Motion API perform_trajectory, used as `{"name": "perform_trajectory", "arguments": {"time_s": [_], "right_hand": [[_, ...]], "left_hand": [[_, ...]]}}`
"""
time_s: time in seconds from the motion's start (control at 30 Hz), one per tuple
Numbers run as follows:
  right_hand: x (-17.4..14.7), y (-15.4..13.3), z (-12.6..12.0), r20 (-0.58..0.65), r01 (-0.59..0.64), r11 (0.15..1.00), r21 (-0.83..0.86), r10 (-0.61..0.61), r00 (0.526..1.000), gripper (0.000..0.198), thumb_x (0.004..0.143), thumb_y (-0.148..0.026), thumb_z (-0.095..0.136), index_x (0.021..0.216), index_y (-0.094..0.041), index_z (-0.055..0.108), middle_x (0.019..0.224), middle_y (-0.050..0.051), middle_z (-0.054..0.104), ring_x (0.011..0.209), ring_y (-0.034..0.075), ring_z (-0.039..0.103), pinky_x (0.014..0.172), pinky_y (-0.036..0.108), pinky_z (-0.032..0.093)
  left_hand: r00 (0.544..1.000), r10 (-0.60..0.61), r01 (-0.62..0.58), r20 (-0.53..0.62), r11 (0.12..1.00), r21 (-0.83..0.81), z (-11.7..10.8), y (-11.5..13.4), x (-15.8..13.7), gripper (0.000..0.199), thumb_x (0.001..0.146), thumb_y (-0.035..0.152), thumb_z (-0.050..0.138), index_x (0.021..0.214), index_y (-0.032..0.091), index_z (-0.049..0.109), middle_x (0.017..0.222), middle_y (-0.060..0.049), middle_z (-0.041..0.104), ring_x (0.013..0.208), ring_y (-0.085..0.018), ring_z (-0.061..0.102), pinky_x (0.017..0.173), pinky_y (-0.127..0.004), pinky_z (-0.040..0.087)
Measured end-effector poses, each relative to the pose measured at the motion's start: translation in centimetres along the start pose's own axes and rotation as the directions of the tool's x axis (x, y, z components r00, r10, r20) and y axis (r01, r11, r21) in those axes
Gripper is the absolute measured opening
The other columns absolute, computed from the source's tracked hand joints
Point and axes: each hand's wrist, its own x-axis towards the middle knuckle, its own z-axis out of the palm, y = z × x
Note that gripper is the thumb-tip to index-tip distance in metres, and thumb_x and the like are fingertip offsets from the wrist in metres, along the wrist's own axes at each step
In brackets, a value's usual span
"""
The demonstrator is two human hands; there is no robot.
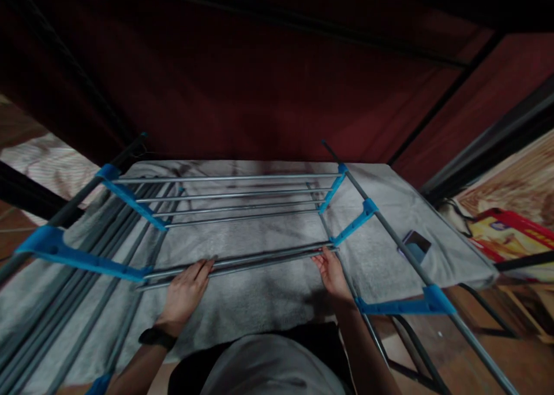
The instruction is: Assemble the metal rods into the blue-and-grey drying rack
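A metal tube [259, 263] lies crosswise before me, close alongside a similar crossbar of a rack frame with blue plastic brackets [82, 256]. My left hand [188, 288] is closed on the tube toward its left end, partly covering it. Near the other end, my right hand [332, 271] pinches the tube between thumb and fingers, just below a right-hand blue bracket [352, 223]. Farther back, several parallel crossbars [242, 195] span between the left and right brackets. Long grey side poles [400, 242] run through the brackets on both sides.
Several loose grey tubes [93, 268] lie along the left of the bed-like surface, on a pale grey blanket [259, 297]. A phone [415, 246] rests at the right. Dark red fabric [259, 95] hangs behind. A red and yellow package [511, 233] is beyond the right edge.
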Motion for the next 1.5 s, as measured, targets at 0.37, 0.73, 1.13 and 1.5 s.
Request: {"name": "perform_trajectory", "arguments": {"time_s": [0.37,0.73,1.13,1.5], "right_hand": [[0.5,-0.7,1.3,-0.08,-0.062,0.995,0.075,0.068,0.994,0.031,0.067,-0.043,0.085,0.083,-0.025,0.066,0.079,-0.005,0.071,0.064,0.013,0.065,0.067,0.029,0.059],[2.3,-0.7,2.1,-0.106,-0.109,0.991,0.071,0.116,0.988,0.032,0.067,-0.044,0.087,0.081,-0.024,0.067,0.072,-0.004,0.069,0.061,0.014,0.063,0.061,0.027,0.052],[2.6,-0.7,2.4,-0.106,-0.114,0.988,0.101,0.125,0.986,0.032,0.068,-0.044,0.088,0.082,-0.024,0.067,0.072,-0.003,0.068,0.061,0.015,0.061,0.061,0.029,0.051],[2.5,-0.9,2.9,-0.1,-0.118,0.991,0.058,0.123,0.987,0.031,0.071,-0.045,0.084,0.083,-0.023,0.067,0.074,-0.003,0.067,0.061,0.013,0.062,0.059,0.026,0.051]], "left_hand": [[0.999,0.025,-0.024,-0.023,0.999,0.034,-0.2,-0.8,0.6,0.041,0.105,0.03,0.039,0.125,0.02,0.074,0.118,-0.011,0.079,0.096,-0.025,0.077,0.08,-0.035,0.057],[0.999,0.035,-0.035,-0.024,0.999,0.033,-0.3,-1.3,1.7,0.04,0.105,0.032,0.039,0.122,0.02,0.073,0.114,-0.009,0.08,0.093,-0.027,0.075,0.08,-0.038,0.054],[0.997,0.078,-0.076,-0.017,0.993,0.094,-0.2,-1.3,3.4,0.041,0.106,0.026,0.039,0.126,0.013,0.073,0.116,-0.012,0.078,0.092,-0.025,0.073,0.082,-0.036,0.051],[0.999,0.028,-0.028,-0.018,0.999,0.017,0.6,-1.9,2.3,0.041,0.105,0.03,0.042,0.131,0.015,0.069,0.12,-0.012,0.077,0.102,-0.028,0.073,0.088,-0.039,0.052]]}}
